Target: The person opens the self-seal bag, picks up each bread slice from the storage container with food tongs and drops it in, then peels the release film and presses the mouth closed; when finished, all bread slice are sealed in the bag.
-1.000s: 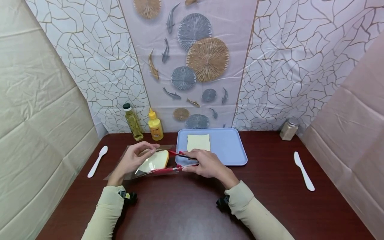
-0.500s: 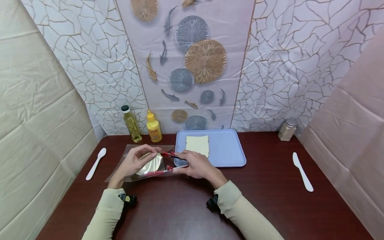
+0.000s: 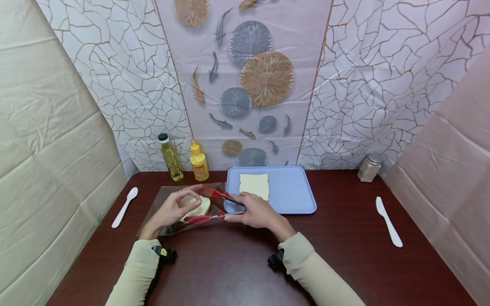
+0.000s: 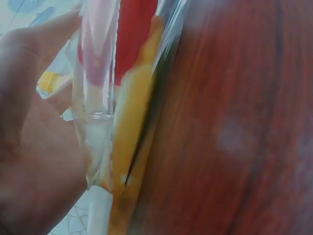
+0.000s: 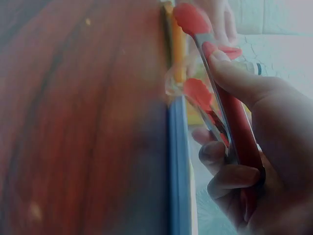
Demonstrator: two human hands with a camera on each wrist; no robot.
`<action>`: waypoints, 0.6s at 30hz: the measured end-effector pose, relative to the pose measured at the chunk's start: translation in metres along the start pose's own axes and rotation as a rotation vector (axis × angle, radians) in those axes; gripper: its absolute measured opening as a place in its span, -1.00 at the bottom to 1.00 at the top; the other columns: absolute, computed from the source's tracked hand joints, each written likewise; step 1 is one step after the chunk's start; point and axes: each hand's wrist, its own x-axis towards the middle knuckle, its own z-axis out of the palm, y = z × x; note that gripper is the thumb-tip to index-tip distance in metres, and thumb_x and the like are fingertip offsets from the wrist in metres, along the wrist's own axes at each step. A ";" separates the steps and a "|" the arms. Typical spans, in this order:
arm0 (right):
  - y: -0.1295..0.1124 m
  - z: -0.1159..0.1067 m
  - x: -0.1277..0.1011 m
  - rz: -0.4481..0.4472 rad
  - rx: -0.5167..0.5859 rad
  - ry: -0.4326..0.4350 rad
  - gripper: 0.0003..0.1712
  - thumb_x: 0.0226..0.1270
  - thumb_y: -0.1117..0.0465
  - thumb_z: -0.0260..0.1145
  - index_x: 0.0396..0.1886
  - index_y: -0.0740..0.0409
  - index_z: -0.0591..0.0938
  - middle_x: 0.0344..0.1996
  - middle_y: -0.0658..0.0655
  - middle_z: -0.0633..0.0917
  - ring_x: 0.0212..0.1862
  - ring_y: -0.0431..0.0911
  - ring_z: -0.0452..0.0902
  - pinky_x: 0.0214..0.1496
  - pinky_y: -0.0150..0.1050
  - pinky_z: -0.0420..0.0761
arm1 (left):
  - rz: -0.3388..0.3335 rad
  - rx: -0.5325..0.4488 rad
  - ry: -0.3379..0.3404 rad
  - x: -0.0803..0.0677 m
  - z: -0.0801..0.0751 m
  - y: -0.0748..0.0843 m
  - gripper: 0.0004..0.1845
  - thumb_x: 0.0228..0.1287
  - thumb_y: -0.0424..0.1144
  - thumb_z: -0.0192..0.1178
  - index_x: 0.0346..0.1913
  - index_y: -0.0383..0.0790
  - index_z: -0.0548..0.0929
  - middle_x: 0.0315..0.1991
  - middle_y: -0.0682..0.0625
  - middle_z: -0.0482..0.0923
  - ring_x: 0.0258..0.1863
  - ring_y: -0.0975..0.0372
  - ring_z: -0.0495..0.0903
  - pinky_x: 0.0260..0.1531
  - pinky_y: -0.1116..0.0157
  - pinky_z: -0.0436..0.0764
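A clear plastic bag [image 3: 168, 204] lies on the dark wooden table [image 3: 229, 263], left of a blue tray [image 3: 291, 191]. My left hand [image 3: 172, 210] grips the bag near its mouth, fingers curled over a bread slice [image 3: 199, 207] inside. My right hand [image 3: 255, 211] holds red-tipped metal tongs [image 3: 220, 196], whose arms reach into the bag on either side of the slice. In the left wrist view, the palm [image 4: 29, 147] presses the plastic [image 4: 95, 98] against a red tong tip [image 4: 134, 34] and the bread crust [image 4: 129, 137]. In the right wrist view, fingers [image 5: 244, 83] wrap the tongs [image 5: 234, 117].
A second bread slice [image 3: 254, 185] lies on the tray. An oil bottle [image 3: 170, 157] and a yellow squeeze bottle [image 3: 199, 162] stand at the back. A white spoon [image 3: 124, 207] lies at the left, a white knife [image 3: 388, 222] at the right, and a spice jar [image 3: 369, 167] far right.
The bread slice, tilted up and plainly showing a second ago, now lies lower and slightly further left under my left fingers. My right hand and the tongs have shifted a little left.
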 end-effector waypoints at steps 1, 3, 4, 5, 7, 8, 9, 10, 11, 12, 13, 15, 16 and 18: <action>0.001 -0.002 -0.001 -0.007 0.009 0.001 -0.04 0.37 -0.38 0.48 0.61 -0.04 0.50 0.34 0.13 0.68 0.17 -0.03 0.67 0.22 -0.04 0.69 | 0.005 0.000 -0.007 0.000 0.000 -0.001 -0.94 0.55 -0.24 0.36 -0.04 -0.04 0.76 0.56 -0.23 0.47 0.62 -0.18 0.35 0.55 -0.40 0.22; 0.004 -0.006 -0.003 -0.011 0.025 0.005 -0.06 0.36 -0.36 0.51 0.59 -0.02 0.52 0.27 0.12 0.72 0.11 -0.03 0.67 0.18 -0.08 0.69 | 0.009 -0.001 -0.018 0.000 0.000 -0.002 -0.94 0.55 -0.25 0.36 -0.04 -0.06 0.76 0.54 -0.23 0.49 0.61 -0.16 0.38 0.56 -0.35 0.26; 0.006 -0.008 -0.005 -0.013 0.035 0.006 -0.06 0.36 -0.35 0.51 0.58 -0.01 0.52 0.25 0.11 0.73 0.08 -0.03 0.67 0.15 -0.09 0.68 | 0.006 -0.008 -0.022 0.000 0.000 -0.003 -0.94 0.55 -0.26 0.36 -0.04 -0.08 0.76 0.53 -0.23 0.50 0.60 -0.15 0.39 0.56 -0.32 0.28; 0.007 -0.010 -0.006 -0.012 0.043 0.005 -0.06 0.35 -0.34 0.52 0.58 -0.01 0.53 0.22 0.10 0.74 0.05 -0.03 0.66 0.14 -0.10 0.67 | 0.004 -0.013 -0.027 0.000 0.000 -0.004 -0.94 0.55 -0.25 0.36 -0.03 -0.09 0.76 0.53 -0.23 0.51 0.60 -0.14 0.40 0.56 -0.28 0.30; 0.010 -0.014 -0.010 -0.005 0.054 0.007 -0.07 0.35 -0.34 0.53 0.57 -0.02 0.54 0.22 0.09 0.74 0.05 -0.05 0.65 0.15 -0.12 0.67 | -0.003 -0.017 -0.031 0.001 -0.001 -0.005 -0.94 0.56 -0.24 0.36 -0.03 -0.10 0.75 0.51 -0.21 0.54 0.59 -0.11 0.43 0.57 -0.18 0.33; 0.012 -0.016 -0.012 0.002 0.059 0.007 -0.07 0.34 -0.34 0.53 0.57 -0.03 0.54 0.26 0.08 0.73 0.07 -0.07 0.65 0.18 -0.12 0.67 | -0.003 -0.020 -0.032 0.001 -0.001 -0.005 -0.94 0.56 -0.24 0.35 -0.03 -0.09 0.75 0.50 -0.21 0.55 0.58 -0.11 0.44 0.58 -0.12 0.34; 0.014 -0.018 -0.015 0.003 0.067 0.010 -0.08 0.34 -0.34 0.53 0.56 -0.03 0.54 0.29 0.07 0.73 0.09 -0.09 0.65 0.20 -0.11 0.67 | -0.003 -0.021 -0.032 0.001 -0.001 -0.005 -0.94 0.56 -0.24 0.35 -0.03 -0.09 0.75 0.49 -0.21 0.56 0.58 -0.10 0.45 0.57 -0.08 0.36; 0.016 -0.020 -0.018 0.003 0.073 0.012 -0.09 0.34 -0.34 0.53 0.56 -0.04 0.55 0.31 0.07 0.72 0.12 -0.10 0.64 0.23 -0.10 0.67 | -0.004 -0.020 -0.029 0.001 -0.001 -0.005 -0.93 0.56 -0.24 0.36 -0.02 -0.11 0.76 0.49 -0.21 0.57 0.57 -0.10 0.46 0.57 -0.05 0.37; 0.019 -0.022 -0.021 0.003 0.075 0.018 -0.10 0.34 -0.33 0.53 0.55 -0.04 0.56 0.34 0.06 0.71 0.15 -0.12 0.65 0.26 -0.09 0.67 | -0.001 -0.016 -0.026 0.001 -0.001 -0.006 -0.93 0.55 -0.24 0.36 -0.02 -0.10 0.76 0.48 -0.21 0.57 0.56 -0.10 0.47 0.57 -0.05 0.38; 0.021 -0.024 -0.024 0.004 0.079 0.024 -0.10 0.34 -0.33 0.54 0.55 -0.04 0.56 0.36 0.06 0.71 0.18 -0.12 0.65 0.28 -0.07 0.67 | -0.003 -0.015 -0.021 0.001 -0.001 -0.005 -0.93 0.55 -0.24 0.36 -0.03 -0.09 0.76 0.48 -0.22 0.57 0.56 -0.10 0.47 0.57 -0.06 0.37; 0.023 -0.026 -0.027 0.006 0.082 0.032 -0.10 0.34 -0.32 0.54 0.55 -0.04 0.56 0.37 0.05 0.70 0.21 -0.12 0.65 0.31 -0.05 0.67 | -0.001 -0.015 -0.016 0.001 -0.002 -0.005 -0.93 0.54 -0.24 0.37 -0.03 -0.09 0.76 0.48 -0.24 0.57 0.56 -0.12 0.47 0.57 -0.10 0.36; 0.028 -0.030 -0.035 0.014 0.088 0.044 -0.09 0.34 -0.32 0.54 0.56 -0.03 0.54 0.36 0.06 0.70 0.22 -0.10 0.66 0.30 -0.03 0.68 | -0.010 -0.012 -0.006 0.001 -0.002 -0.004 -0.94 0.53 -0.23 0.39 -0.04 -0.07 0.77 0.48 -0.27 0.56 0.57 -0.13 0.45 0.58 -0.22 0.30; 0.030 -0.031 -0.039 0.022 0.085 0.052 -0.07 0.34 -0.33 0.54 0.57 -0.04 0.53 0.35 0.07 0.71 0.22 -0.09 0.65 0.29 -0.03 0.68 | -0.013 -0.010 -0.001 0.000 -0.002 -0.004 -0.94 0.52 -0.22 0.40 -0.05 -0.04 0.78 0.48 -0.29 0.56 0.58 -0.14 0.43 0.58 -0.28 0.26; 0.033 -0.033 -0.047 0.039 0.079 0.067 -0.03 0.33 -0.35 0.53 0.60 -0.03 0.49 0.32 0.08 0.70 0.21 -0.08 0.64 0.28 -0.03 0.68 | -0.026 -0.005 0.007 0.000 -0.002 -0.003 -0.96 0.50 -0.20 0.42 -0.08 0.01 0.79 0.48 -0.30 0.55 0.60 -0.16 0.39 0.58 -0.37 0.18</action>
